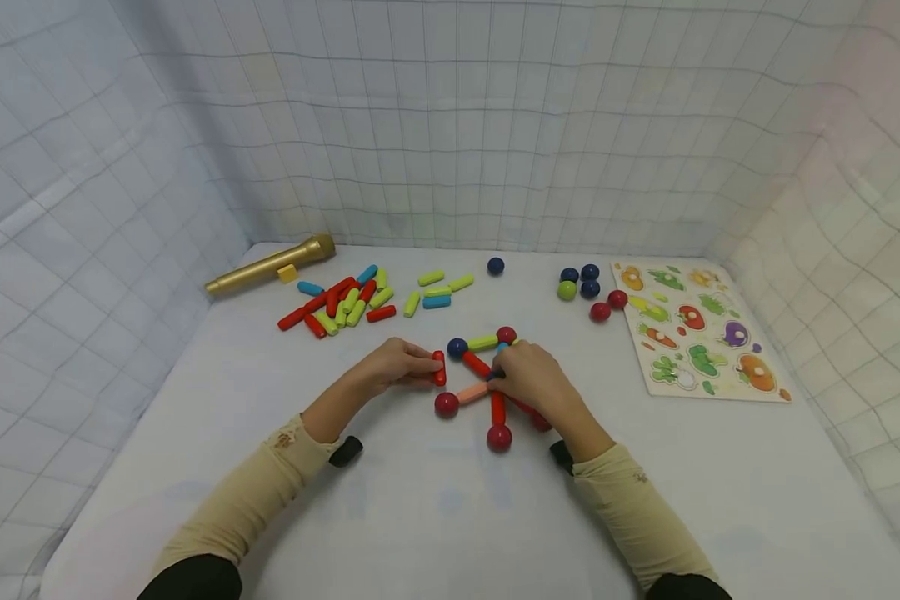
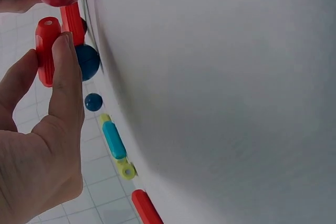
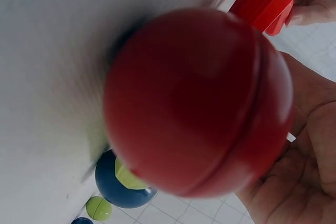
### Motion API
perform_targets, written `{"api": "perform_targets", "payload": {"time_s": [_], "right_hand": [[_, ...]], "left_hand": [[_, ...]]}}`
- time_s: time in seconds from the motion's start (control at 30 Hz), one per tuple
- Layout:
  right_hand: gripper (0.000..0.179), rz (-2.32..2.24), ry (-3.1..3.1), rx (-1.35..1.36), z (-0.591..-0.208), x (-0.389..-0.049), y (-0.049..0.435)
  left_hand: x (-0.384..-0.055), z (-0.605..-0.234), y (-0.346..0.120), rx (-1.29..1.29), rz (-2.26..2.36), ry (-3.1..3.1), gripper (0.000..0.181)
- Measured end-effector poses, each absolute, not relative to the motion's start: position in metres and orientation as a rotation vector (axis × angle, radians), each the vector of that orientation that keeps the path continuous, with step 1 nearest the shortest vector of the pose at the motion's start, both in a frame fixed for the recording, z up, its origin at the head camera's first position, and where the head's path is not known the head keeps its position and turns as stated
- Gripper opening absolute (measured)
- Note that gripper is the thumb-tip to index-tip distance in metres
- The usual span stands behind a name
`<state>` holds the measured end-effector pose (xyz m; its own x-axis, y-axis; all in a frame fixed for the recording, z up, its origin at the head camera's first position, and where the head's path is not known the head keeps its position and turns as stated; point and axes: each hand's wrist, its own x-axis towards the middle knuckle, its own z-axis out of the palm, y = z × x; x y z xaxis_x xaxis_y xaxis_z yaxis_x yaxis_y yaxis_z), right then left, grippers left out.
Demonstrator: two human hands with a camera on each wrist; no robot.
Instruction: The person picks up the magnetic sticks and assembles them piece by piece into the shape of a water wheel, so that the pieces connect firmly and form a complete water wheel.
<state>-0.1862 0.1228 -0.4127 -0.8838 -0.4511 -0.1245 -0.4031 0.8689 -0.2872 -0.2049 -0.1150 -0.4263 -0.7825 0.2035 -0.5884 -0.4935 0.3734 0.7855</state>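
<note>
My left hand pinches a short red rod between thumb and fingers; in the left wrist view the rod stands upright with a hole in its end. To its right lies a construction of rods and balls. My right hand reaches over its middle, fingertips gripping a dark blue ball that they mostly cover. Around that ball spread a salmon rod with a red ball, and a red rod with another red ball. A yellow-green rod joins a blue ball and a red ball behind.
Loose red, yellow-green and blue rods lie at the back left, near a gold microphone and a yellow block. Several loose balls sit at the back right beside a vegetable puzzle board. Padded white walls enclose the table.
</note>
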Motion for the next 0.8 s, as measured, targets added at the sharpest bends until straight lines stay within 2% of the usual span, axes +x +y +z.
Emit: {"api": "perform_targets", "payload": {"time_s": [0.3, 0.8], "right_hand": [[0.021, -0.376, 2.840, -0.659, -0.411, -0.184, 0.122], [0.022, -0.435, 2.789, -0.692, -0.410, -0.185, 0.125]], "left_hand": [[-0.200, -0.431, -0.112, -0.187, 1.425, 1.999, 0.039], [-0.219, -0.438, -0.097, -0.212, 1.269, 2.141, 0.035]]}}
